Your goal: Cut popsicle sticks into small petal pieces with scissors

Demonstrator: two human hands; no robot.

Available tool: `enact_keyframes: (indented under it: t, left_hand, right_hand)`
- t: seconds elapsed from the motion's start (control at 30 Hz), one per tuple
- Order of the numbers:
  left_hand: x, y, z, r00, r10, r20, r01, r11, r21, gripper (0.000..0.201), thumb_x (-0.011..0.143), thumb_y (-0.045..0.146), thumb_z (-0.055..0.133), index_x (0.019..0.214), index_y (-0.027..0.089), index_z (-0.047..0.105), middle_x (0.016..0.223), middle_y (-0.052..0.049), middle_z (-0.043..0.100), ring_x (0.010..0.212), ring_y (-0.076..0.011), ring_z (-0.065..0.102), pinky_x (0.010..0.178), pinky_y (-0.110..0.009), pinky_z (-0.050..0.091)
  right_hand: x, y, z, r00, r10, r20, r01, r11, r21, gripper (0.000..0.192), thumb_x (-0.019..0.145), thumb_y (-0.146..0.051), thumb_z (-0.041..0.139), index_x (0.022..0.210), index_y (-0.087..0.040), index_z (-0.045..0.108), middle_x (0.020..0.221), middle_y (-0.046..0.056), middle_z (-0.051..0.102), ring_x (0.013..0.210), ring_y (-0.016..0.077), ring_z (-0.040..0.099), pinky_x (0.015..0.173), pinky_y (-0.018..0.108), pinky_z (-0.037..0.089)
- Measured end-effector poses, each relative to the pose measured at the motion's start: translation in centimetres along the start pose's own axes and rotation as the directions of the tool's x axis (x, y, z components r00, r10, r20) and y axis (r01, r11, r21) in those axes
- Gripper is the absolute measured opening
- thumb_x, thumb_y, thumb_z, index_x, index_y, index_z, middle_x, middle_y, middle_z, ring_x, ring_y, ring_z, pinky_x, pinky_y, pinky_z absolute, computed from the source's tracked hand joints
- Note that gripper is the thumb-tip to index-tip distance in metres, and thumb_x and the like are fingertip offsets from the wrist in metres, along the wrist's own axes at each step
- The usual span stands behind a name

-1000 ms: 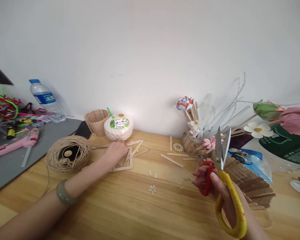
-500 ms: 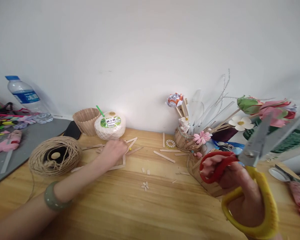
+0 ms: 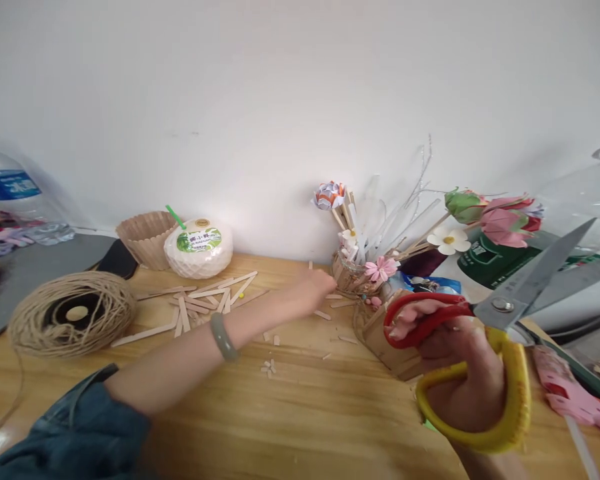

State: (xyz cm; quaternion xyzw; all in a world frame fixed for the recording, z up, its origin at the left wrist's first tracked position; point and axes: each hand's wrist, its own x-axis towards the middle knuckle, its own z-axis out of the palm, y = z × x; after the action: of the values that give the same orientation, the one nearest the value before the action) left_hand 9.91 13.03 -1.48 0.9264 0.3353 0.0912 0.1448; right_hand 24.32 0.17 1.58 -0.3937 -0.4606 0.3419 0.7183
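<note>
Currently | progress: no wooden stick (image 3: 214, 291) is yet lifted or cut, judged early | left hand (image 3: 314, 288): extended over table (image 3: 290, 413) toward stick vase (image 3: 353, 280), grip state cannot be told | right hand (image 3: 463, 373): closed through scissors (image 3: 500, 333) handles | scissors: held above table's right side, blades parted, long axis pointing up-right.

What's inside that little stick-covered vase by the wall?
The vase holds wooden sticks, a folded paper flower, clear and silvery sprigs, and a pink blossom at its rim. The stems' lower ends are hidden inside. The left hand reaches just beside it.
</note>
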Motion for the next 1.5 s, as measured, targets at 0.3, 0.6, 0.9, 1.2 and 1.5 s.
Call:
enact_keyframes:
  t: [0.3,0.6,0.9,1.2,1.5]
  left_hand:
    - [-1.9,-3.4,0.6,0.986,-0.051,0.156,0.058,0.997,-0.042,0.010,0.074,0.018,0.063,0.082,0.016,0.067,0.089,-0.004,0.068,0.082,-0.0175,0.061,0.071,-0.026,0.045]
    - [-3.0,-2.4,0.5,0.992,-0.056,0.112,0.059,0.998,-0.022,0.013,0.084,0.019,0.051,0.085,0.014,0.064,0.087,-0.006,0.064,0.084,-0.0183,0.059,0.075,-0.034,0.047]
    - [-1.8,3.3,2.3,0.997,0.039,0.070,-0.030,0.993,-0.117,0.015,0.075,0.022,0.058,0.085,0.018,0.069,0.089,-0.008,0.067,0.090,-0.0245,0.058,0.072,-0.030,0.044]
    - [-0.8,3.3,3.2,0.994,-0.087,0.066,0.104,0.938,-0.331,0.013,0.069,0.014,0.057,0.067,0.018,0.069,0.070,-0.006,0.068,0.071,-0.0229,0.060,0.063,-0.030,0.043]
    - [-2.0,2.6,1.5,0.965,-0.260,0.036,0.181,0.558,-0.810,0.019,0.073,0.019,0.058,0.090,0.011,0.064,0.079,-0.005,0.065,0.073,-0.0155,0.059,0.065,-0.027,0.047]
  right_hand:
    - [-0.1,0.2,-0.3,0.995,0.102,-0.011,-0.101,0.993,0.068,0.026,0.075,-0.046,0.061,0.076,-0.021,0.066,0.069,0.000,0.063,0.059,0.0154,0.055,0.055,0.025,0.045]
    - [-0.3,0.0,-0.4,0.998,0.060,0.016,-0.061,0.998,0.008,0.025,0.079,-0.046,0.055,0.077,-0.023,0.066,0.069,0.001,0.061,0.062,0.0185,0.053,0.060,0.031,0.042]
    - [-0.2,-0.1,-0.3,0.991,0.130,0.025,-0.132,0.988,0.086,0.027,0.074,-0.048,0.063,0.077,-0.022,0.066,0.066,0.000,0.062,0.061,0.0162,0.054,0.058,0.027,0.045]
    - [-0.4,0.2,-0.5,0.990,0.138,0.018,-0.139,0.988,0.064,0.028,0.074,-0.051,0.063,0.077,-0.023,0.066,0.071,0.000,0.062,0.061,0.0164,0.055,0.060,0.028,0.045]
    - [-0.5,0.3,-0.5,0.991,0.124,0.053,-0.125,0.992,0.019,0.031,0.076,-0.053,0.058,0.077,-0.022,0.063,0.068,0.000,0.060,0.060,0.0173,0.054,0.058,0.029,0.045]
